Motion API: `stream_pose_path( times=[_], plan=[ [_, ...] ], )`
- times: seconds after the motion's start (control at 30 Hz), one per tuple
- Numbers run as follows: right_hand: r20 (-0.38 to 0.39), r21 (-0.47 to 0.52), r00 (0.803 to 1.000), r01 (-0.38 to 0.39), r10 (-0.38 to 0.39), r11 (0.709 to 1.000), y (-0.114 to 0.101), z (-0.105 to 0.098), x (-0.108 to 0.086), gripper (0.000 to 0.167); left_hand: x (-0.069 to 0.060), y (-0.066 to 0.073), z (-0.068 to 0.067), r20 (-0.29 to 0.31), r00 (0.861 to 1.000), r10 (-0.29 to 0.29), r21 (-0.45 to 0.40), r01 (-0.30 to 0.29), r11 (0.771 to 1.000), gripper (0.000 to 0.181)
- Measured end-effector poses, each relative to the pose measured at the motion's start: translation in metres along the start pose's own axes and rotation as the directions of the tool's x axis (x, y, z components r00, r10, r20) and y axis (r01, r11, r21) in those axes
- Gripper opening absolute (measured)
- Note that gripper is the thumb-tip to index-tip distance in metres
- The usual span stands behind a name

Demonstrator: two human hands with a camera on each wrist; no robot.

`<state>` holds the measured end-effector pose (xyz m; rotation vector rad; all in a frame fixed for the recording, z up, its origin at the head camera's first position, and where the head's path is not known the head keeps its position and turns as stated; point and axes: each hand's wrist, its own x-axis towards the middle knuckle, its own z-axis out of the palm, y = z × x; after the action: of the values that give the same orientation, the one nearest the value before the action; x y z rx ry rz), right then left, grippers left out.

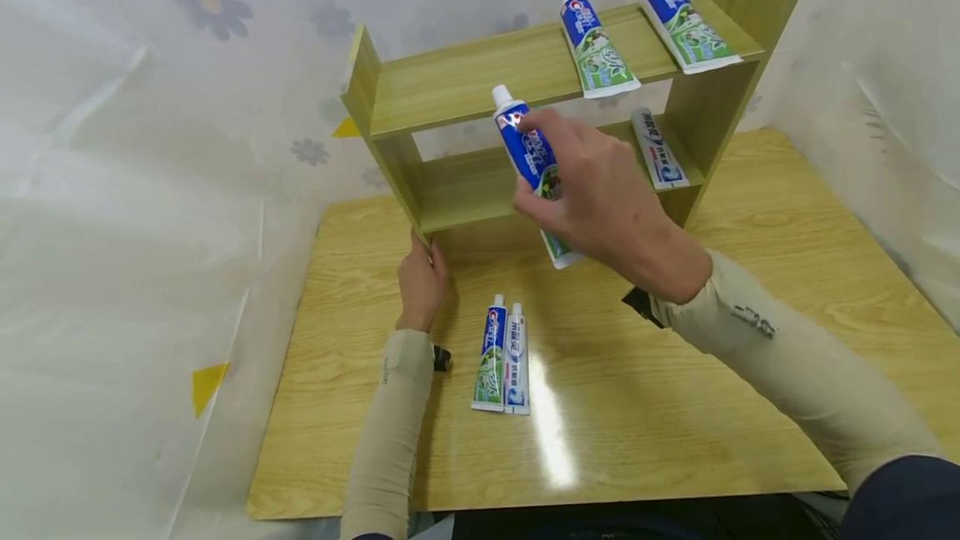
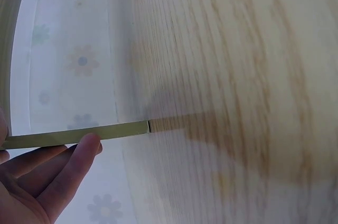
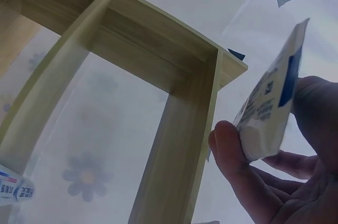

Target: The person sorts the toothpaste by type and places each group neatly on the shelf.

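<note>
Your R grip (image 1: 600, 190) pinches a tube (image 1: 532, 158) off the rack's (image 1: 465, 83) front edges; L grip (image 1: 422, 283) holds its lower front L corner. If R slips, tube may drop to bench (image 1: 645, 407); if L eases, a knock might shift rack.

Head view: blue, green and white toothpaste tube (image 1: 534, 158), middle partly covered by bare right hand (image 1: 611, 190). Right wrist view: white, blue-lettered tube (image 3: 11, 188) cut off at left edge.

Flowered sheeting (image 1: 247, 90) behind wooden table (image 1: 660, 415)
</note>
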<state>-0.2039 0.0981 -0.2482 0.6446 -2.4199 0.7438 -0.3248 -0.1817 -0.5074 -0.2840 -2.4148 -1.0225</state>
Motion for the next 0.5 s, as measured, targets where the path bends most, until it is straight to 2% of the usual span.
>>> stream_pose_path(
  times=[0.03, 0.13, 0.2, 0.23, 0.27, 0.33, 0.37, 0.4, 0.43, 0.5],
  plan=[
    [-0.003, -0.002, 1.000, -0.003, 0.003, 1.000, 0.000, -0.002, 0.003, 0.047, -0.001, 0.005, -0.003, -0.003, 1.000, 0.004, -0.002, -0.004, 1.000, 0.037],
    [-0.008, -0.022, 1.000, -0.014, 0.014, 1.000, 0.002, -0.005, 0.009, 0.045, -0.002, -0.001, 0.001, 0.006, 1.000, -0.009, 0.014, 0.009, 1.000, 0.036],
    [-0.010, -0.041, 1.000, -0.018, 0.018, 0.999, 0.003, -0.006, 0.012, 0.044, 0.001, -0.029, 0.016, 0.011, 1.000, -0.016, 0.042, 0.016, 0.999, 0.040],
    [-0.009, -0.050, 1.000, -0.019, 0.019, 0.999, 0.004, -0.006, 0.014, 0.044, 0.001, -0.028, 0.016, 0.012, 1.000, -0.017, 0.051, 0.017, 0.999, 0.040],
    [-0.007, -0.057, 1.000, -0.020, 0.020, 0.998, 0.004, -0.006, 0.015, 0.045, 0.002, -0.026, 0.015, 0.016, 1.000, -0.025, 0.060, 0.024, 0.998, 0.040],
    [-0.004, -0.058, 1.000, -0.019, 0.019, 0.998, 0.005, -0.006, 0.018, 0.045, 0.001, -0.011, 0.007, 0.023, 0.999, -0.026, 0.066, 0.025, 0.998, 0.040],
    [-0.001, -0.055, 1.000, -0.019, 0.019, 0.998, 0.006, -0.007, 0.020, 0.045, 0.000, 0.002, 0.000, 0.025, 0.999, -0.025, 0.067, 0.023, 0.997, 0.039],
    [0.001, -0.052, 1.000, -0.018, 0.018, 0.999, 0.006, -0.007, 0.023, 0.045, 0.000, 0.009, -0.003, 0.015, 1.000, -0.014, 0.044, 0.013, 0.999, 0.040],
    [0.004, -0.050, 1.000, -0.017, 0.017, 0.999, 0.005, -0.008, 0.025, 0.045, -0.003, 0.025, -0.011, 0.012, 1.000, -0.016, 0.036, 0.015, 0.999, 0.038],
    [0.009, -0.053, 1.000, -0.016, 0.017, 0.998, 0.005, -0.010, 0.032, 0.044, -0.004, 0.025, -0.011, 0.006, 1.000, -0.011, 0.026, 0.011, 1.000, 0.040]
  ],
)
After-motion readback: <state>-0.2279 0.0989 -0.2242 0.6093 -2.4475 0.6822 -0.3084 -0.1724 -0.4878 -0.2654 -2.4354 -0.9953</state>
